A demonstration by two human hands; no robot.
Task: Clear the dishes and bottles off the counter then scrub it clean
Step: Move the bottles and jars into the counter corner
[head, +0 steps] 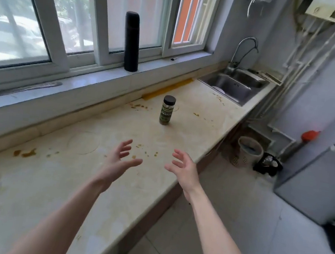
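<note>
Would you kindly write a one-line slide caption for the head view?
Open left hand and right hand hover before the upright spice jar on the stained counter.

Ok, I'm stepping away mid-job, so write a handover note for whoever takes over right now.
Hands: left hand and right hand both open, empty, held over the counter near its front edge.
The jar stands capped mid-counter, untouched. The flask stands on the windowsill.
Done: no dishes show on the counter.
Left: move the jar, then scrub the brown stains and ring marks.
</note>
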